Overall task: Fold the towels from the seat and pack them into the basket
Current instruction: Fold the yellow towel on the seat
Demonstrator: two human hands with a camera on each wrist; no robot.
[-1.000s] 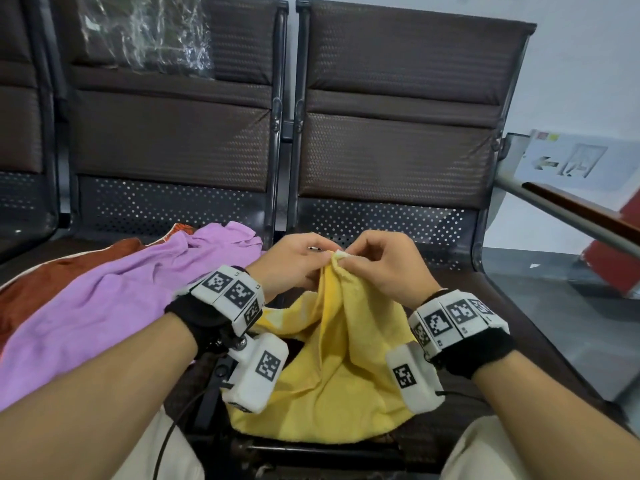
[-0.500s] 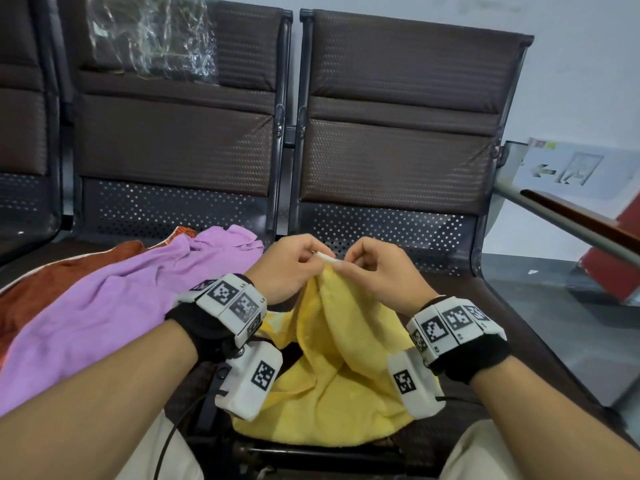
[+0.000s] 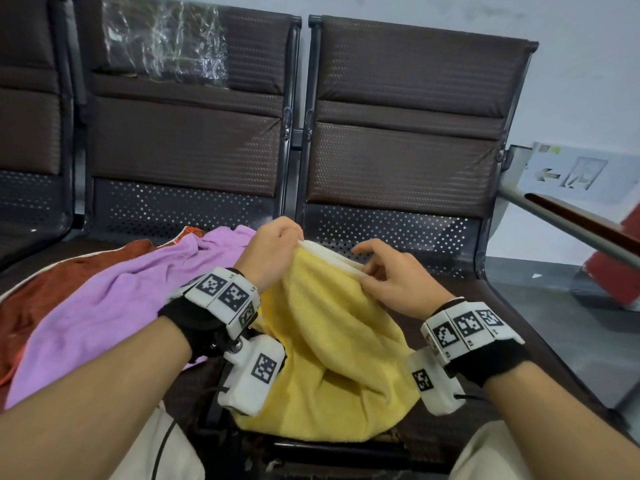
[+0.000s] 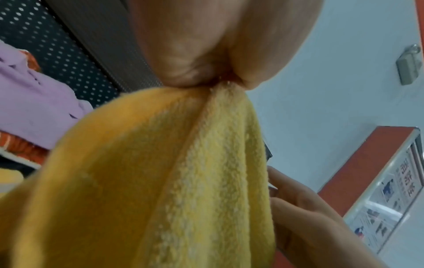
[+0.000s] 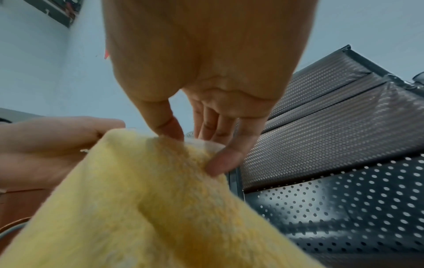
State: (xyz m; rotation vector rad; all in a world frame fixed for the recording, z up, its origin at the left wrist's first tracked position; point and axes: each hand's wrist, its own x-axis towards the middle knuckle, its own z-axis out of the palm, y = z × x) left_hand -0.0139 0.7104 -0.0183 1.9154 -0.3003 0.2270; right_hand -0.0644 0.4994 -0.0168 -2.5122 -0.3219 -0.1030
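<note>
My left hand [image 3: 273,252] pinches the top hem of the yellow towel [image 3: 332,348], fingers curled tight on it. My right hand [image 3: 391,278] pinches the same hem just beside it, thumb and fingers [image 5: 223,159] closed on the cloth. The towel hangs onto the front edge of the right seat [image 3: 540,327]. A purple towel [image 3: 114,299] and a rust towel [image 3: 45,292] lie on the left seat.

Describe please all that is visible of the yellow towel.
The yellow towel looks like soft terry cloth with a paler band along its top edge. It is unfolded and crumpled. The left hand grips the raised edge; the right hand pinches the same edge with its fingers further along. The rest hangs down and bunches on the dark seat, beside a purple towel.
</note>
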